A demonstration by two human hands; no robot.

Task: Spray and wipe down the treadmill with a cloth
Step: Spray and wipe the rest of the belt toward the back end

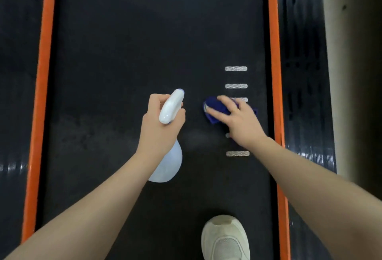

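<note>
The right hand (239, 123) lies flat on a dark blue cloth (217, 108), its fingers (217, 115) straight and spread a little, pressing the soft, bunched fabric down onto the treadmill belt (124, 53). The cloth shows crumpled folds at the fingertips and a corner sticking out past the far side of the hand. It sits on the right half of the belt, over a column of short pale dashes (236, 68) printed with a fine mesh pattern; two dashes lie beyond the cloth, one peeks out at its far edge, and one lies nearer the person.

The left hand (161, 123) grips a spray bottle (165, 164) by the neck, fingers curled round it below the smooth white plastic trigger head (171, 106), whose nozzle points away from the person. The rounded, translucent, pale bluish body hangs below the wrist, above the belt. The bottle is held just left of the cloth, the two hands near each other but apart.

The belt is matte black with a fine grainy texture, and a faint greyish, mottled patch shows on it left of and below the bottle. Bright orange strips (44, 73) run along both its long edges, with dark ribbed side rails (303, 73) outside them. A cream mesh sneaker (225, 239) stands on the belt near the bottom edge of the view. At far right a pale beige wall or column (355, 73) rises beside the machine.
</note>
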